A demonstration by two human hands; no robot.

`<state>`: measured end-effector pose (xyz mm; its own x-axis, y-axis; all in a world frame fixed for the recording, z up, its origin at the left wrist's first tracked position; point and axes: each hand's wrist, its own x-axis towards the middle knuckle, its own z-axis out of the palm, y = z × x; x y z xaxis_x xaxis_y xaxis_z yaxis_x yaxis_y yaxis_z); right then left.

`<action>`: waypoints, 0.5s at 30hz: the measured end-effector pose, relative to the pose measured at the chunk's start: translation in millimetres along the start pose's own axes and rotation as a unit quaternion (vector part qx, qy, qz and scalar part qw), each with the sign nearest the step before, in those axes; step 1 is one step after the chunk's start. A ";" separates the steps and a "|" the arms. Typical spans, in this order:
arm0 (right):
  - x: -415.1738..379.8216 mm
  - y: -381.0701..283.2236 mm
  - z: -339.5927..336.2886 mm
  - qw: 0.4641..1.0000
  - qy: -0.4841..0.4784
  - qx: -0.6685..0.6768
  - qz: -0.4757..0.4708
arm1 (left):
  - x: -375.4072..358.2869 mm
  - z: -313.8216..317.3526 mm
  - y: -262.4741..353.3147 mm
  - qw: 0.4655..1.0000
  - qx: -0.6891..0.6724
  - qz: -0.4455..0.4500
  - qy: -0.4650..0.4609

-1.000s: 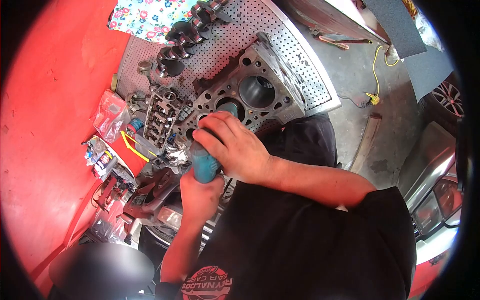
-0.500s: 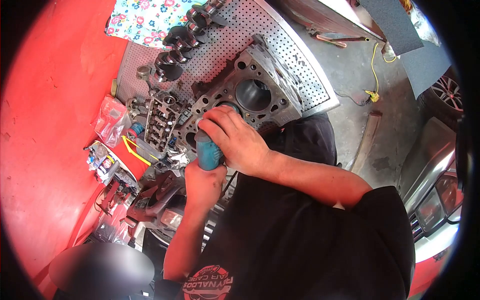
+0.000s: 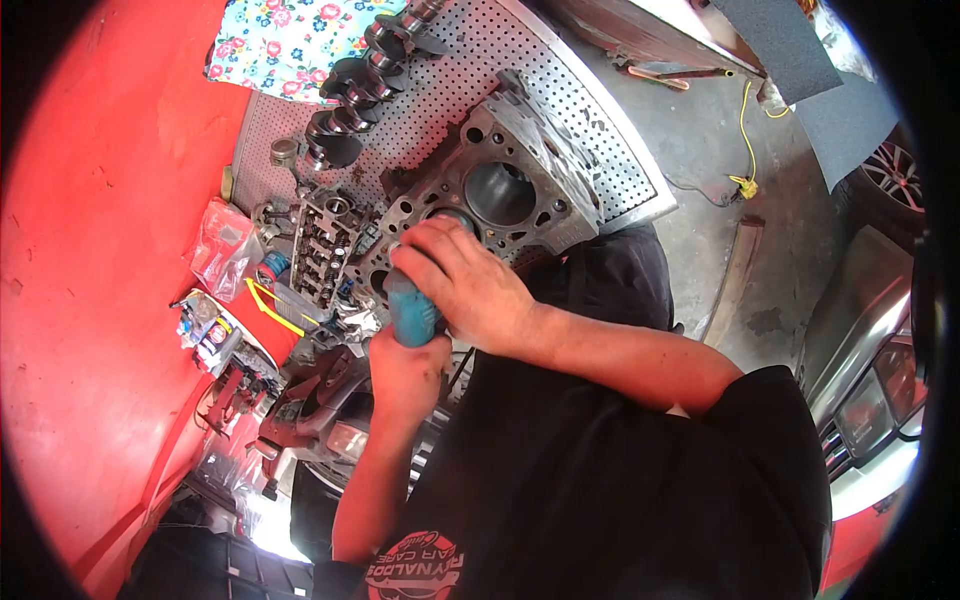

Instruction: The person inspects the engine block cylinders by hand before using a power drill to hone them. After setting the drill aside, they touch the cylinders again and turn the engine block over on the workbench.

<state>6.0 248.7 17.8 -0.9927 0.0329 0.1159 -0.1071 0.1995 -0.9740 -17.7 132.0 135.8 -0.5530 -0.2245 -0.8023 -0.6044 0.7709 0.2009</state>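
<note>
My left hand [image 3: 408,375] is closed around the lower grip of a teal power drill [image 3: 412,312]. Curled over the drill's front end are the fingers of my right hand [image 3: 475,290], which hides much of that end. Both hands are over the flat top of a metal engine block [image 3: 545,195], at a cylinder bore beside the large open bore [image 3: 500,194]. What the drill carries at its tip is hidden behind my right hand. To the left of the block lies a cylinder head [image 3: 322,248] with its valve gear showing.
A crankshaft [image 3: 350,100] lies on the perforated metal bench [image 3: 610,130] near a floral cloth [image 3: 290,50]. A piston [image 3: 286,152] sits left of it. Plastic bags [image 3: 222,245] and bottles stand further left. A wooden plank [image 3: 735,280] and yellow cord [image 3: 748,185] lie on the floor.
Both hands stay on the drill, which tilts slightly differently. The view has shifted a little. A blurred oval shape at the lower left has gone, showing dark items there.
</note>
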 end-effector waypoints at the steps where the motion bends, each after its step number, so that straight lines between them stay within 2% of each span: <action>1: -0.8 -3.1 -2.4 1.000 0.002 -0.004 -0.009 | -5.3 -0.9 -1.9 1.000 -0.007 -0.004 0.001; 7: -8.9 -29.2 -5.5 0.997 0.007 -0.014 -0.069 | -46.7 -13.4 -4.1 1.000 -0.024 0.007 0.015; 15: -3.0 -60.1 -10.1 0.992 0.032 0.012 -0.125 | -88.5 -34.6 -2.6 0.998 -0.037 -0.031 0.027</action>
<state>16.0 246.5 78.0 -0.9296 0.0478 0.3655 -0.3513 0.1855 -0.9177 13.0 129.2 225.7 -0.5413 -0.3038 -0.7840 -0.6783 0.7087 0.1938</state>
